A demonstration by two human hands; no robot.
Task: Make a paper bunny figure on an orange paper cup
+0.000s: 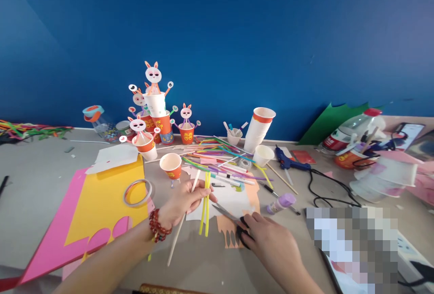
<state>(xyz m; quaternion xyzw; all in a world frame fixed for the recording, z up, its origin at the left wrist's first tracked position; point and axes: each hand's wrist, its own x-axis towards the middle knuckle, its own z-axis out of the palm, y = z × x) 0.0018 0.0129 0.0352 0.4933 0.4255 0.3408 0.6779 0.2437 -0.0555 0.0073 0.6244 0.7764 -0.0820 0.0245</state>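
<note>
My left hand (183, 200) is closed on two yellow pipe cleaners (206, 215), pinched side by side and upright between thumb and fingers. A pale wooden stick (176, 241) also runs slantwise through that hand. In my right hand (273, 237) is a pair of black-handled scissors (228, 213), its fingers through the handles. The scissor tips reach close to my left fingertips; whether they touch the pipe cleaners I cannot tell. Beneath both hands lie white paper and cut orange paper (233, 231). An orange-rimmed paper cup (170, 166) stands just beyond my left hand.
Paper-cup rabbits (153, 104) are stacked at the back left. Loose pipe cleaners and markers (237, 177) spread across the middle. Right of them are a cup stack (259, 129), a blue glue gun (288, 160) and a glue stick (281, 203). Pink and yellow sheets (101, 199) lie left.
</note>
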